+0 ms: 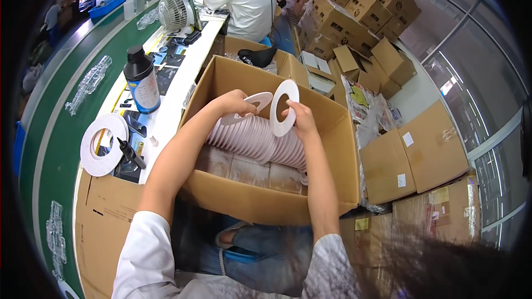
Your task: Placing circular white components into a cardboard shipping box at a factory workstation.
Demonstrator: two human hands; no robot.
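Both of my hands are inside the upper part of an open cardboard box point(244, 200). My left hand point(234, 103) pinches a flat white ring point(265, 99), tilted almost level. Upright in my right hand point(302, 119) is another white ring point(286, 86), its hole facing me. Below them, a long row of similar white rings point(260, 143) leans together, resting over brownish packed material point(238, 167) in the box. A few white rings point(88, 152) lie overlapped on the bench to the left, beside a small black dropper bottle point(131, 153).
A black bottle with a label point(145, 86) and a white fan point(174, 11) stand on the white bench. Left of it runs a green conveyor point(61, 149) with clear plastic parts point(88, 84). A person point(246, 3) sits ahead. Cardboard cartons point(424, 152) line the right.
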